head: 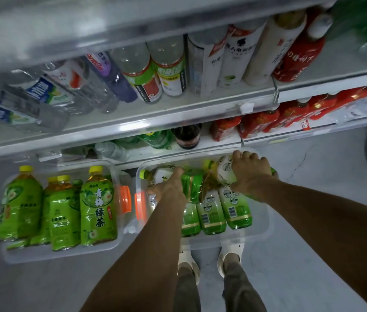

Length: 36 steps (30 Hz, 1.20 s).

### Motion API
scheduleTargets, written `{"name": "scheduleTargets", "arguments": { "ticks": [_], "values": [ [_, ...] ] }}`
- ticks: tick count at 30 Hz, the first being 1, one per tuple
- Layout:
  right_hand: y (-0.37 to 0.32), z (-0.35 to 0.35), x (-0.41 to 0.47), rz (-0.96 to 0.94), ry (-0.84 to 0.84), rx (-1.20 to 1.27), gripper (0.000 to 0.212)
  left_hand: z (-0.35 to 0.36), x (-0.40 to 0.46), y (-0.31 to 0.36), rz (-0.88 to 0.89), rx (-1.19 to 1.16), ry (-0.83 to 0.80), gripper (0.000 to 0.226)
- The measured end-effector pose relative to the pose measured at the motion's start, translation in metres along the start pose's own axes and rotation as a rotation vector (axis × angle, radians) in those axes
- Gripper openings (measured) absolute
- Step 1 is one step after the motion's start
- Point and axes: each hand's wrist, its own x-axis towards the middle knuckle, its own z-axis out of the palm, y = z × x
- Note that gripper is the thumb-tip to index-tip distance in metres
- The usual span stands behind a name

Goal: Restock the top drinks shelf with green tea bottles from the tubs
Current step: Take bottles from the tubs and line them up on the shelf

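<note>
Clear tub (pixel 119 235) beside; shelf edge (pixel 178 154) overhangs.

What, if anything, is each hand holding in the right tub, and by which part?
The left hand grips a lying green tea bottle around its body. The right hand grips another bottle around its upper end, near the shoulder.

The left hand (pixel 169 188) hides its bottle's (pixel 155 176) middle; top shelf (pixel 42 23) blurred, cut off above.

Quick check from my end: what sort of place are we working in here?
Most likely a shop's drinks aisle: tiered shelves packed with bottled drinks, a price tag on a shelf edge, and floor tubs of green tea bottles.
</note>
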Motion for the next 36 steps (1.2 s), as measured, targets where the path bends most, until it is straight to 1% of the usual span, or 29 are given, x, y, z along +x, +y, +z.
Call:
{"name": "scheduleTargets", "arguments": {
  "ticks": [1, 3, 4, 5, 6, 8, 9, 10, 12, 13, 15, 16, 18, 20, 21, 22, 23, 24, 25, 26, 28, 29, 31, 32, 33, 36],
  "values": [
    [0.004, -0.005, -0.010, 0.014, -0.011, 0.070, 0.090, -0.009, -0.005, -0.002, 0.042, -0.002, -0.018, 0.093],
    [0.012, -0.014, -0.030, 0.057, -0.027, 0.243, 0.090, -0.029, -0.017, -0.006, 0.112, 0.011, -0.004, 0.122],
    [0.015, -0.018, -0.040, 0.077, -0.037, 0.330, 0.091, -0.037, -0.021, -0.007, 0.139, 0.005, 0.015, 0.132],
    [0.018, -0.022, -0.050, 0.099, -0.054, 0.411, 0.093, -0.045, -0.031, -0.007, 0.161, 0.016, 0.006, 0.134],
    [0.020, -0.026, -0.060, 0.119, -0.070, 0.493, 0.095, -0.054, -0.043, -0.006, 0.186, 0.008, -0.012, 0.125],
    [0.025, -0.034, -0.078, 0.149, -0.083, 0.708, 0.096, -0.073, -0.071, -0.004, 0.235, -0.016, -0.078, 0.090],
    [0.028, -0.038, -0.087, 0.160, -0.076, 0.829, 0.091, -0.082, -0.081, -0.003, 0.254, -0.010, -0.116, 0.076],
    [0.029, -0.044, -0.099, 0.155, -0.049, 0.950, 0.083, -0.091, -0.094, -0.002, 0.278, -0.010, -0.169, 0.068],
    [0.032, -0.054, -0.121, 0.138, 0.008, 1.151, 0.066, -0.110, -0.112, 0.001, 0.330, -0.035, -0.266, 0.060],
    [0.032, -0.061, -0.133, 0.118, 0.023, 1.243, 0.065, -0.120, -0.121, 0.003, 0.350, -0.049, -0.301, 0.057],
    [0.031, -0.078, -0.157, 0.069, 0.036, 1.393, 0.080, -0.138, -0.142, 0.008, 0.398, -0.115, -0.402, 0.051],
    [0.030, -0.089, -0.168, 0.046, 0.053, 1.423, 0.087, -0.146, -0.155, 0.012, 0.426, -0.155, -0.466, 0.049],
    [0.030, -0.112, -0.192, -0.012, 0.097, 1.473, 0.085, -0.161, -0.180, 0.022, 0.457, -0.216, -0.568, 0.051],
    [0.030, -0.138, -0.213, -0.052, 0.126, 1.562, 0.062, -0.173, -0.208, 0.035, 0.466, -0.219, -0.631, 0.062],
    [0.028, -0.151, -0.224, -0.093, 0.143, 1.599, 0.059, -0.176, -0.224, 0.042, 0.480, -0.201, -0.648, 0.071],
    [0.025, -0.165, -0.236, -0.131, 0.153, 1.620, 0.071, -0.179, -0.241, 0.049, 0.504, -0.189, -0.674, 0.078],
    [0.023, -0.178, -0.247, -0.172, 0.172, 1.624, 0.094, -0.182, -0.258, 0.055, 0.547, -0.182, -0.694, 0.077],
    [0.022, -0.190, -0.254, -0.195, 0.197, 1.638, 0.111, -0.184, -0.276, 0.061, 0.603, -0.179, -0.709, 0.070],
    [0.021, -0.202, -0.263, -0.239, 0.224, 1.665, 0.115, -0.185, -0.292, 0.067, 0.663, -0.175, -0.718, 0.069],
    [0.021, -0.215, -0.275, -0.287, 0.244, 1.679, 0.108, -0.187, -0.306, 0.073, 0.720, -0.168, -0.723, 0.077],
    [0.020, -0.243, -0.300, -0.356, 0.294, 1.711, 0.084, -0.194, -0.332, 0.081, 0.808, -0.166, -0.732, 0.100],
    [0.022, -0.255, -0.309, -0.392, 0.311, 1.737, 0.077, -0.198, -0.342, 0.085, 0.835, -0.187, -0.731, 0.107],
    [0.025, -0.277, -0.326, -0.471, 0.354, 1.765, 0.075, -0.208, -0.360, 0.095, 0.861, -0.218, -0.755, 0.113],
    [0.026, -0.289, -0.334, -0.498, 0.373, 1.764, 0.072, -0.213, -0.371, 0.101, 0.886, -0.225, -0.767, 0.112],
    [0.026, -0.300, -0.342, -0.535, 0.389, 1.761, 0.069, -0.218, -0.384, 0.106, 0.930, -0.230, -0.781, 0.106],
    [0.026, -0.334, -0.369, -0.650, 0.443, 1.739, 0.060, -0.233, -0.419, 0.129, 1.068, -0.276, -0.804, 0.065]
  ]
}}
